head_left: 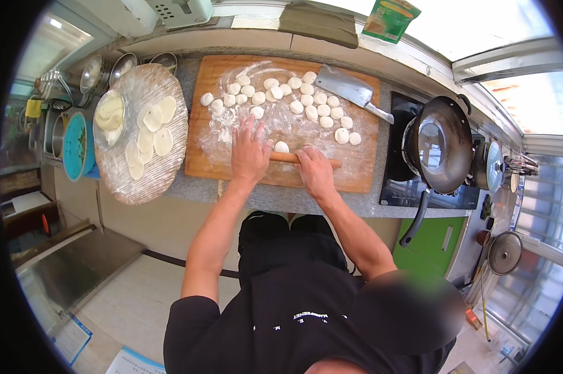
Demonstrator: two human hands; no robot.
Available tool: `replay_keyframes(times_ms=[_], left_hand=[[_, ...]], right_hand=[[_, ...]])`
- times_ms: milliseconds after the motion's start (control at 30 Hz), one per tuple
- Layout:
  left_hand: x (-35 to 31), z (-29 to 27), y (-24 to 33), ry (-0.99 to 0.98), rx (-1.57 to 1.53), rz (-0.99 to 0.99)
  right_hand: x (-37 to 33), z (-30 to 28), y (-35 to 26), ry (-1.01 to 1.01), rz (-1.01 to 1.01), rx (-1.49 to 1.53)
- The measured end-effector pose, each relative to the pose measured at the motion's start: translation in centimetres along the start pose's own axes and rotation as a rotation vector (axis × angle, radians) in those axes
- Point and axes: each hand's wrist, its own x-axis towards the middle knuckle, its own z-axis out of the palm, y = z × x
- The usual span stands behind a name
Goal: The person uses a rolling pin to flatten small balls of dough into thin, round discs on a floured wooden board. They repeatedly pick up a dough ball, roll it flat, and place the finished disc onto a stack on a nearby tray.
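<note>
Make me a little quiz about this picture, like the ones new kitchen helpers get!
1. True or false: the wok stands on the wooden board.

2. What lies on the pale oval board?
A) whole eggs
B) flat dough rounds
C) sliced onions

3. Which tool is the person's right hand on?

Key:
1. False; it is over the black cooktop.
2. B.
3. The rolling pin.
</note>
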Motion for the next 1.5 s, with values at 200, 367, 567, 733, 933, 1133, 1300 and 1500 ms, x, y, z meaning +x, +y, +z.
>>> replay_keyframes(times_ms=[200, 367, 567, 733, 933, 1133, 1300, 1500], left_hand=[[3.5, 1.7, -0.1, 0.005, 0.144, 0.001], [9.6, 3.1, -1.7, 0.061, 0.115, -0.018], [5.0, 2.2, -1.5, -0.007, 0.142, 0.032], [1.9, 0.2, -1.7, -0.226, -0.128, 0.14], [3.9, -1.1, -1.1, -0.551, -0.353, 0.476], [3.2, -0.8, -1.2, -0.51, -0.293, 0.467], [1.4, -0.1, -0.7, -0.381, -0.511, -0.209], [-1.8, -0.4, -1.2, -0.304, -0.246, -0.48]], right_hand=[[4.4, 0.8, -0.6, 0.024, 0.044, -0.307], [10.7, 1.2, 1.4, 0.042, 0.149, -0.273], [6.5, 1.3, -0.4, -0.008, 0.098, -0.329], [2.3, 1.3, -2.1, -0.072, 0.046, -0.301], [0.8, 1.2, -1.9, -0.043, 0.071, -0.196], [1.1, 1.0, 0.3, 0.031, -0.004, -0.065], [-0.2, -1.0, -0.6, -0.087, -0.044, -0.114], [-1.8, -1.3, -0.6, -0.069, -0.074, -0.049]])
